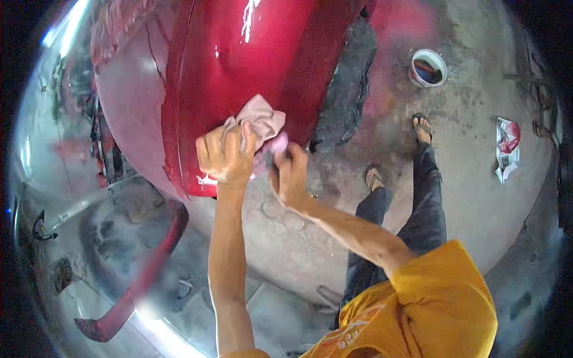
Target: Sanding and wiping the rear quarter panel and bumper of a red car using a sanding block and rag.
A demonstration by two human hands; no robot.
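A glossy red car body panel [239,65] fills the upper middle of the view. My left hand [224,156] is closed around a pinkish cloth [261,119] pressed against the panel's lower edge. My right hand [289,173] sits just to the right of it, fingers curled on a small dark item together with the pink end of the cloth; what that item is I cannot tell. Both forearms rise from the lower edge. My orange shirt [430,304], dark trousers and sandalled feet [422,126] show at the right.
A black tyre [352,89] stands beside the panel on the stained concrete floor [477,197]. A small white tub [428,67] sits at the upper right. A crumpled red and white rag [507,149] lies at the far right. A loose red part [149,268] lies at the lower left.
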